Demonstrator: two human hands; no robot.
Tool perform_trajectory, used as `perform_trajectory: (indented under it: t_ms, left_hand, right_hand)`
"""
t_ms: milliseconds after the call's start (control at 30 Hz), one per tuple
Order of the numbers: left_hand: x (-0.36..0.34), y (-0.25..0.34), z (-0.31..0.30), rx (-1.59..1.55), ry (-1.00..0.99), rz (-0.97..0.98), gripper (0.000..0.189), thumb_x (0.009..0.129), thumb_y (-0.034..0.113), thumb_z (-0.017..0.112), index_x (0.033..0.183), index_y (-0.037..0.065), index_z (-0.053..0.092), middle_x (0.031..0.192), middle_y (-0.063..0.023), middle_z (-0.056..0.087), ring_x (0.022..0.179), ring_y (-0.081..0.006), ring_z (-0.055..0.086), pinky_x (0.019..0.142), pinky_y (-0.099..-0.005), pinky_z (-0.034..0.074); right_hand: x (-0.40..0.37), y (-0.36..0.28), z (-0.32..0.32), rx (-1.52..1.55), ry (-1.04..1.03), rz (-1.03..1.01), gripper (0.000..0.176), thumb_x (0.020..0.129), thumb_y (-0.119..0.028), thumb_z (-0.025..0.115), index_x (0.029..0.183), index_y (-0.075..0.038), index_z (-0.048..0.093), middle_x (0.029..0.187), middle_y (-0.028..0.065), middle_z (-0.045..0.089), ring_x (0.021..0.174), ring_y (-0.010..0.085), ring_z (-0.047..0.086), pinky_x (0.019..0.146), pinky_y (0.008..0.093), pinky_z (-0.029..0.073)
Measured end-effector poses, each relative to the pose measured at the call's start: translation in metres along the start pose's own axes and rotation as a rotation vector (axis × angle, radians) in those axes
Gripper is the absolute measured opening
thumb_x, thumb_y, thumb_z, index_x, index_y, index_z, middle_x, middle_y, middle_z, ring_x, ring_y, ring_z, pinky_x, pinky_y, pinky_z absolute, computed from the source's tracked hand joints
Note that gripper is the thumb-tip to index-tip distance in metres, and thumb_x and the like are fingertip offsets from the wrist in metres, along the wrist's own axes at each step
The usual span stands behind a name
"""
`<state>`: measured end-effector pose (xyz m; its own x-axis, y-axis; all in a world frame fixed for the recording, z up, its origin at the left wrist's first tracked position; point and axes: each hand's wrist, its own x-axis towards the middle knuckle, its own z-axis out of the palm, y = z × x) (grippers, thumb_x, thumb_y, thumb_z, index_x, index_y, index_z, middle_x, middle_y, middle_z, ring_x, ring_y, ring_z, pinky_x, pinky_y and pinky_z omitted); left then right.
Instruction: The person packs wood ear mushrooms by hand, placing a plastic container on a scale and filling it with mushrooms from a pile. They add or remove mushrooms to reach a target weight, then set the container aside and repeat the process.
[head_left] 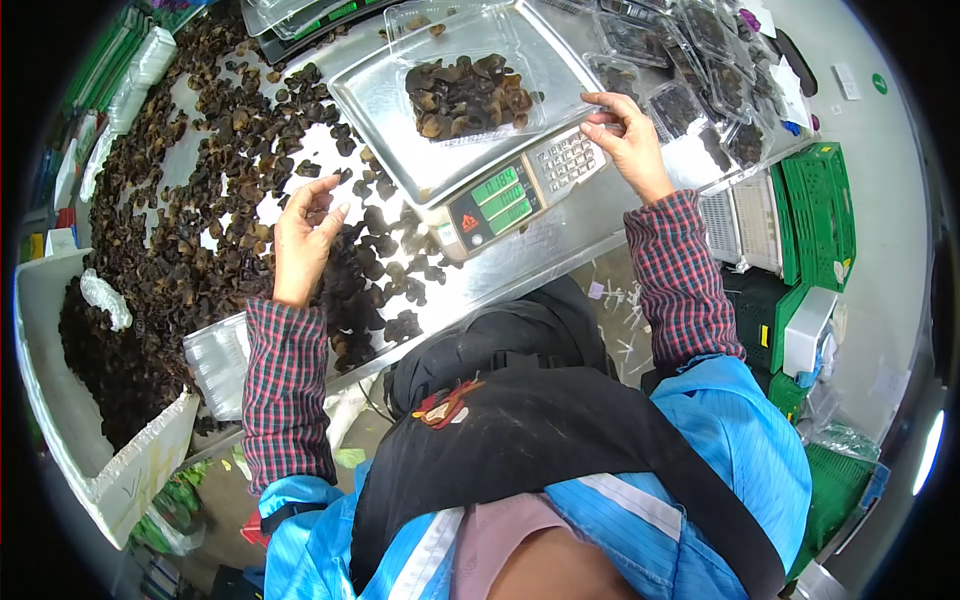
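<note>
Dark wood ear mushrooms (470, 97) fill a clear plastic box (538, 88), which rests on the metal tray (375, 125) of a digital scale (525, 195) with lit green displays. My right hand (632, 145) is at the tray's right corner, thumb and index finger apart on either side of the edge. Over the loose mushrooms (375, 240) left of the scale, my left hand (303, 240) has its fingers bent and spread from the thumb. Nothing shows between them, and a small dark piece lies right by the fingertips.
Mushrooms spread over the metal table (525, 265) to the left. A white foam box (140, 475) of mushrooms stands at the left edge, beside stacked clear boxes (222, 365). Packed boxes (675, 105) pile up at the back right. Green crates (825, 215) stand right of the table.
</note>
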<state>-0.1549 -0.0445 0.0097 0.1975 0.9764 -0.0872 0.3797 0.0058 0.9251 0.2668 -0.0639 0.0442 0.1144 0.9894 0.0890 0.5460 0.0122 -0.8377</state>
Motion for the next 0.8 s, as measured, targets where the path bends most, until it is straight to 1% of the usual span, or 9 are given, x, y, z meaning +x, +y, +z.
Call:
perform_trajectory:
  t_ms: [167,233,300,367,400,600,633,700,800]
  left_hand:
    - [0.008,-0.003,0.005,-0.054,0.023,-0.053,0.031,0.084,0.006,0.069,0.115,0.005,0.064,0.104,-0.0059,0.064,0.091,-0.0134,0.058,0.081,-0.0275,0.050]
    - [0.015,0.007,0.007,-0.081,0.033,-0.091,0.028,0.086,0.006,0.067,0.114,0.004,0.064,0.106,-0.0051,0.065,0.092,-0.0118,0.059,0.080,-0.0267,0.051]
    - [0.034,0.014,0.008,-0.020,0.073,-0.055,0.029,0.086,0.005,0.066,0.114,0.002,0.064,0.105,-0.0060,0.066,0.092,-0.0115,0.060,0.078,-0.0272,0.052]
    - [0.061,0.031,0.010,0.132,0.067,0.104,0.028,0.086,0.005,0.065,0.114,0.002,0.064,0.103,-0.0071,0.066,0.090,-0.0123,0.061,0.076,-0.0276,0.053]
    - [0.079,0.039,0.014,0.173,0.080,0.158,0.026,0.086,0.006,0.064,0.112,0.002,0.065,0.102,-0.0074,0.067,0.089,-0.0136,0.063,0.075,-0.0281,0.053]
    - [0.213,0.064,0.069,0.552,0.032,0.646,0.031,0.081,0.008,0.059,0.112,0.009,0.065,0.105,-0.0143,0.065,0.098,-0.0327,0.063,0.085,-0.0420,0.051]
    - [0.232,0.069,0.082,0.743,-0.057,0.552,0.034,0.083,0.011,0.065,0.117,0.009,0.063,0.110,-0.0129,0.065,0.100,-0.0311,0.063,0.087,-0.0404,0.051]
    - [0.262,0.043,0.113,0.794,-0.061,0.544,0.030,0.079,0.013,0.067,0.109,0.010,0.065,0.105,-0.0129,0.064,0.098,-0.0331,0.062,0.085,-0.0448,0.050]
    - [0.262,0.041,0.134,0.796,-0.011,0.460,0.019,0.076,0.012,0.067,0.094,0.007,0.067,0.095,-0.0124,0.064,0.090,-0.0324,0.064,0.080,-0.0445,0.051]
  right_hand:
    - [0.033,0.018,0.000,-0.063,0.018,-0.056,0.034,0.080,-0.008,0.069,0.114,-0.006,0.066,0.106,0.0066,0.062,0.089,0.0153,0.063,0.079,0.0287,0.052]
    - [0.044,0.028,0.002,-0.253,0.010,-0.078,0.031,0.080,-0.008,0.068,0.111,-0.008,0.067,0.103,0.0080,0.063,0.087,0.0179,0.064,0.079,0.0306,0.052]
    - [0.055,0.039,0.010,-0.408,-0.071,-0.110,0.030,0.078,-0.012,0.069,0.108,-0.011,0.067,0.100,0.0092,0.063,0.089,0.0260,0.063,0.081,0.0360,0.050]
    - [0.064,0.050,0.024,-0.483,-0.102,-0.283,0.030,0.077,-0.015,0.069,0.106,-0.012,0.067,0.099,0.0090,0.062,0.095,0.0275,0.061,0.083,0.0371,0.049]
    - [0.066,0.045,0.031,-0.465,-0.130,-0.277,0.027,0.077,-0.016,0.069,0.104,-0.011,0.067,0.095,0.0086,0.061,0.099,0.0281,0.059,0.084,0.0381,0.048]
    - [0.083,0.036,0.046,-0.513,-0.218,-0.271,0.013,0.079,-0.012,0.067,0.089,-0.006,0.062,0.087,0.0114,0.057,0.089,0.0313,0.058,0.077,0.0413,0.046]
    - [0.082,0.035,0.046,-0.479,-0.206,-0.280,0.010,0.079,-0.010,0.066,0.087,-0.006,0.061,0.084,0.0122,0.056,0.088,0.0320,0.058,0.076,0.0417,0.046]
    - [0.082,0.041,0.043,-0.405,-0.148,-0.286,0.011,0.080,-0.010,0.066,0.088,-0.005,0.061,0.085,0.0130,0.058,0.085,0.0318,0.059,0.075,0.0389,0.047]
    - [0.084,0.048,0.033,-0.214,-0.031,-0.161,0.011,0.085,-0.009,0.066,0.094,-0.003,0.062,0.085,0.0078,0.062,0.075,0.0183,0.059,0.072,0.0291,0.048]
